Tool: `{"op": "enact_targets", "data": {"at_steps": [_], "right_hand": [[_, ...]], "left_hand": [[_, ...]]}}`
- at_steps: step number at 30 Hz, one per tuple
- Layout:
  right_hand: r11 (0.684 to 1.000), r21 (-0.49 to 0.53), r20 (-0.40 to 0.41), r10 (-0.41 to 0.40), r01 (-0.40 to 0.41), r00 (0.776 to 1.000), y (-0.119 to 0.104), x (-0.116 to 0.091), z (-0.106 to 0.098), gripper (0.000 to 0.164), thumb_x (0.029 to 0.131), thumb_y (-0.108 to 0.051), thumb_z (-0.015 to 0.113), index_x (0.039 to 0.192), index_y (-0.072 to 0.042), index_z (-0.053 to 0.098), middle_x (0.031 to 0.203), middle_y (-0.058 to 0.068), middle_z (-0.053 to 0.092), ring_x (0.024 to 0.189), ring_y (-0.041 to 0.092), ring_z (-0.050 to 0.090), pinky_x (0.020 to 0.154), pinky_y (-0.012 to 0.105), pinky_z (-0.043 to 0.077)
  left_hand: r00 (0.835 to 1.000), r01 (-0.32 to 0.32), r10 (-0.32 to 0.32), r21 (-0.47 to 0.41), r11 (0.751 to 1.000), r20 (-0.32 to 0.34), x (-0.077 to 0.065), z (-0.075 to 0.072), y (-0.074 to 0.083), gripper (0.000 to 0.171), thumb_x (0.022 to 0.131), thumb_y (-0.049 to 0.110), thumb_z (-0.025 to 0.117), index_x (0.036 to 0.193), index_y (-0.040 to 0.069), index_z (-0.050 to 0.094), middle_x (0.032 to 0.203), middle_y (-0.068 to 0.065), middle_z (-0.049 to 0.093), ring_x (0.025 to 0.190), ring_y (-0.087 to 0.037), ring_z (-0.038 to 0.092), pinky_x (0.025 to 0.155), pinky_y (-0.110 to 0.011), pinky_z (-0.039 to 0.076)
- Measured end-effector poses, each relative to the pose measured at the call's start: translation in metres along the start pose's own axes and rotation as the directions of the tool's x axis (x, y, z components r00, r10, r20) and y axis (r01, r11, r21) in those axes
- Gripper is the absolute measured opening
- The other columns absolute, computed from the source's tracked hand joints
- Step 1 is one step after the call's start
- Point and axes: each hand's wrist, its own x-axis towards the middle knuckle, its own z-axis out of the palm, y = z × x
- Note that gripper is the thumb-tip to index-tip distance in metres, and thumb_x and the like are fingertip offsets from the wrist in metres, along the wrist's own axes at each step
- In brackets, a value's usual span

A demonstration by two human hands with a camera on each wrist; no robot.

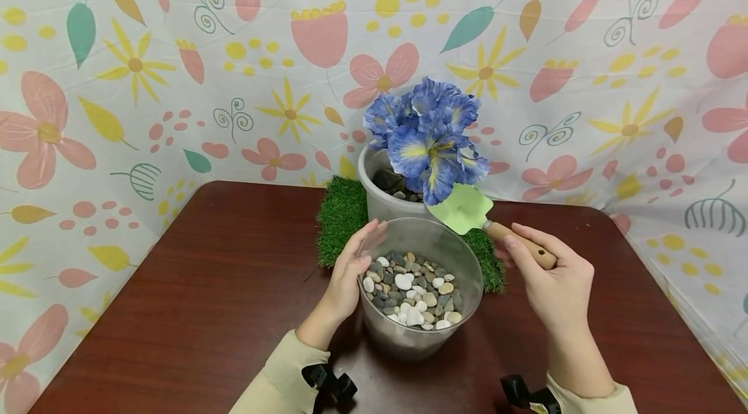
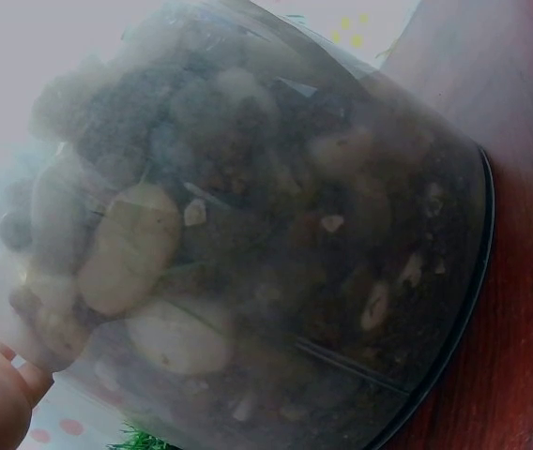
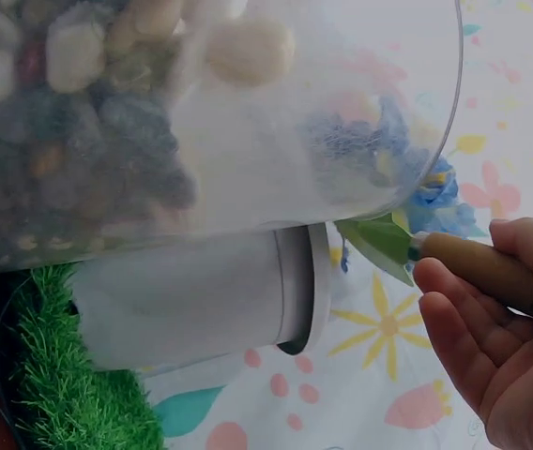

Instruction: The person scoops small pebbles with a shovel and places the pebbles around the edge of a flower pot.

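A clear plastic bucket (image 1: 421, 342) partly filled with grey, tan and white pebbles (image 1: 417, 291) stands on the table. My left hand (image 1: 349, 271) rests against its left side, fingers extended along the wall. In the left wrist view, dark soil shows beneath the pebbles through the bucket wall (image 2: 342, 309). My right hand (image 1: 555, 278) pinches the wooden handle of a small green trowel (image 1: 464, 209). The trowel's blade is raised near the bucket's far right rim, in front of a grey pot (image 1: 388, 206) of blue flowers (image 1: 429, 135).
Under and around the flower pot lies a mat of artificial grass (image 1: 345, 222), partly behind the bucket. Dark stones (image 1: 388, 180) sit inside the pot. The reddish-brown table (image 1: 204, 297) extends to both sides. A flower-patterned cloth (image 1: 193, 76) hangs behind it.
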Motion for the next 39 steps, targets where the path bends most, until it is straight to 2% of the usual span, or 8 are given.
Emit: {"op": "enact_targets", "data": {"at_steps": [17, 22, 26, 29, 34, 36, 39], "right_hand": [[0.997, -0.072, 0.118, 0.047, -0.039, 0.992, -0.008, -0.004, 0.000, 0.027, 0.078, 0.015, 0.062, 0.105, 0.018, 0.063, 0.077, -0.005, 0.074, 0.062, 0.009, 0.071, 0.052, 0.018, 0.054], [0.992, -0.125, 0.179, 0.050, -0.028, 0.983, -0.010, -0.005, -0.001, 0.026, 0.078, 0.015, 0.062, 0.105, 0.016, 0.064, 0.082, -0.007, 0.074, 0.064, 0.009, 0.071, 0.053, 0.018, 0.054], [0.993, -0.114, 0.252, 0.029, -0.001, 0.967, -0.012, -0.006, -0.002, 0.026, 0.078, 0.016, 0.061, 0.104, 0.017, 0.063, 0.089, -0.006, 0.073, 0.069, 0.010, 0.072, 0.056, 0.018, 0.054], [0.994, -0.108, 0.291, 0.011, 0.022, 0.957, -0.012, -0.007, -0.003, 0.025, 0.077, 0.018, 0.061, 0.102, 0.016, 0.063, 0.091, -0.005, 0.073, 0.071, 0.009, 0.072, 0.057, 0.017, 0.054], [0.950, -0.284, 0.317, -0.031, 0.126, 0.948, -0.015, -0.009, -0.005, 0.027, 0.072, 0.016, 0.068, 0.097, 0.006, 0.070, 0.086, -0.018, 0.071, 0.070, -0.001, 0.069, 0.054, 0.013, 0.050], [0.927, -0.343, 0.327, -0.033, 0.151, 0.945, -0.016, -0.009, -0.005, 0.028, 0.070, 0.014, 0.070, 0.095, 0.002, 0.071, 0.085, -0.023, 0.070, 0.070, -0.004, 0.067, 0.053, 0.013, 0.049], [0.921, -0.352, 0.348, -0.037, 0.167, 0.937, -0.019, -0.010, -0.006, 0.030, 0.070, 0.014, 0.071, 0.095, 0.000, 0.071, 0.085, -0.023, 0.070, 0.070, -0.004, 0.067, 0.053, 0.013, 0.049]], "left_hand": [[1.000, -0.001, 0.001, -0.007, 1.000, 0.000, 0.000, 0.000, 0.000, 0.058, 0.091, 0.015, 0.030, 0.145, -0.006, 0.026, 0.145, -0.029, 0.037, 0.131, -0.046, 0.038, 0.105, -0.062, 0.032], [1.000, -0.003, 0.003, -0.008, 1.000, -0.003, 0.000, -0.001, -0.001, 0.058, 0.091, 0.015, 0.030, 0.145, -0.005, 0.026, 0.144, -0.029, 0.037, 0.130, -0.048, 0.038, 0.104, -0.062, 0.032], [1.000, -0.004, 0.004, -0.008, 1.000, -0.005, 0.000, 0.000, -0.001, 0.058, 0.091, 0.015, 0.030, 0.145, -0.006, 0.026, 0.144, -0.030, 0.037, 0.130, -0.048, 0.037, 0.105, -0.061, 0.033], [1.000, 0.008, -0.007, 0.006, 1.000, -0.011, 0.000, 0.000, -0.001, 0.058, 0.091, 0.016, 0.030, 0.145, -0.006, 0.026, 0.144, -0.028, 0.037, 0.133, -0.043, 0.037, 0.108, -0.051, 0.034], [1.000, 0.019, -0.018, 0.027, 0.999, -0.023, 0.000, 0.000, -0.002, 0.057, 0.092, 0.016, 0.030, 0.145, -0.005, 0.027, 0.144, -0.026, 0.039, 0.137, -0.028, 0.035, 0.109, -0.026, 0.031], [1.000, 0.017, -0.017, 0.028, 0.999, -0.022, 0.000, 0.000, -0.002, 0.057, 0.092, 0.017, 0.031, 0.145, -0.005, 0.027, 0.144, -0.026, 0.039, 0.137, -0.024, 0.036, 0.109, -0.024, 0.030], [1.000, 0.011, -0.010, 0.027, 1.000, -0.019, 0.000, 0.000, -0.002, 0.057, 0.092, 0.016, 0.031, 0.145, -0.005, 0.027, 0.144, -0.027, 0.040, 0.137, -0.021, 0.036, 0.109, -0.025, 0.031]]}}
